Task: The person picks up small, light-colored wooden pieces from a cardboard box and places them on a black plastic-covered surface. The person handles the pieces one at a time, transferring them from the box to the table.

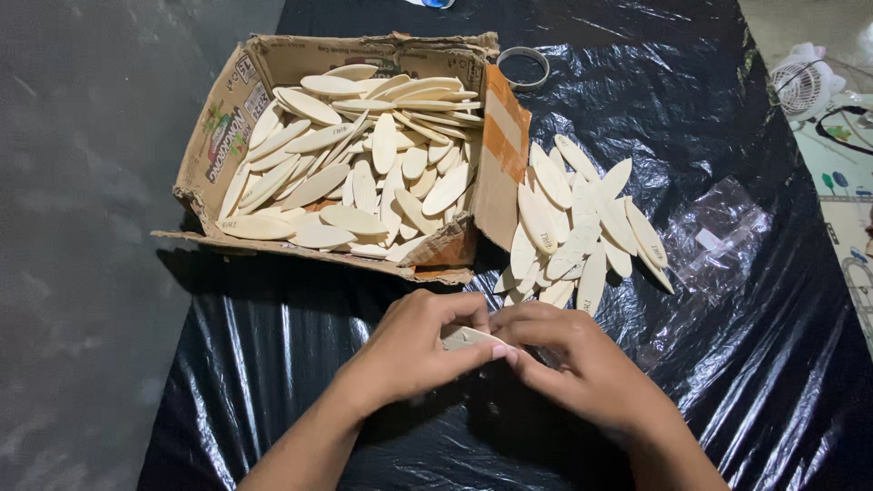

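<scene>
My left hand (414,350) and my right hand (577,364) meet over the black plastic sheet (273,364), both gripping one pale oval wooden piece (464,337) between the fingertips. Just beyond my hands lies a loose pile of the same oval wooden pieces (582,223). Further back on the left, an open cardboard box (496,164) is filled with several more of them.
A roll of tape (524,66) lies behind the box. A clear plastic bag (718,232) rests right of the pile. A small white fan (800,84) and a patterned mat (850,191) sit at the far right. Grey floor (82,227) spreads to the left.
</scene>
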